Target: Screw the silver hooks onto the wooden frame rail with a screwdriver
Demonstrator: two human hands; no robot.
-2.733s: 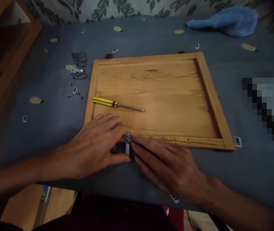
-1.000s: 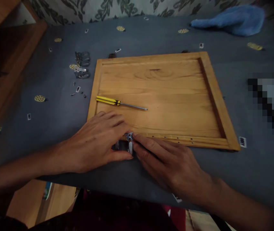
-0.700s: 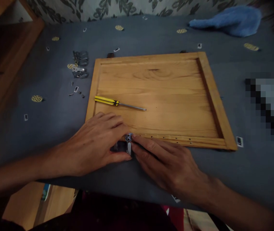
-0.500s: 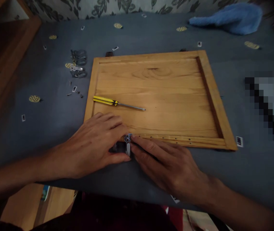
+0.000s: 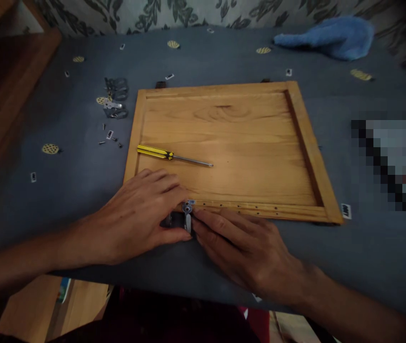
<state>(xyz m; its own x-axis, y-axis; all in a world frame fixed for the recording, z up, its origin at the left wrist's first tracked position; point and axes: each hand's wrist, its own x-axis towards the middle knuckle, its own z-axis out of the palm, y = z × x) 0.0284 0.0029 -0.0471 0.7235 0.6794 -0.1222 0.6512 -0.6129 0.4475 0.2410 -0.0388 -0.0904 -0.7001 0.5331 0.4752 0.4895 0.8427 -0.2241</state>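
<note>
A small metal hook [image 5: 187, 215] with a screw plate lies against the front edge of a framed wooden panel [image 5: 224, 128]. My left hand [image 5: 142, 214] is curled around the hook from the left, its thumb below and its fingers over the frame. From the right, the fingertips of my right hand [image 5: 245, 247] press together on the same hook. Small dark holes run along the front rail beside my right fingers. A yellow and black screwdriver [image 5: 156, 151] rests on the panel behind my left hand.
Left of the panel are a pile of similar metal hooks [image 5: 115, 90] and several loose screws [image 5: 114, 139]. A blue cloth [image 5: 341, 40] lies at the back right. Wooden furniture [image 5: 20, 90] stands along the left edge, and a pixelated object [image 5: 395, 162] is at right.
The view has shifted slightly, so the panel and cloth appear a little lower and further left. Both hands stay at the hook with almost the same grip.
</note>
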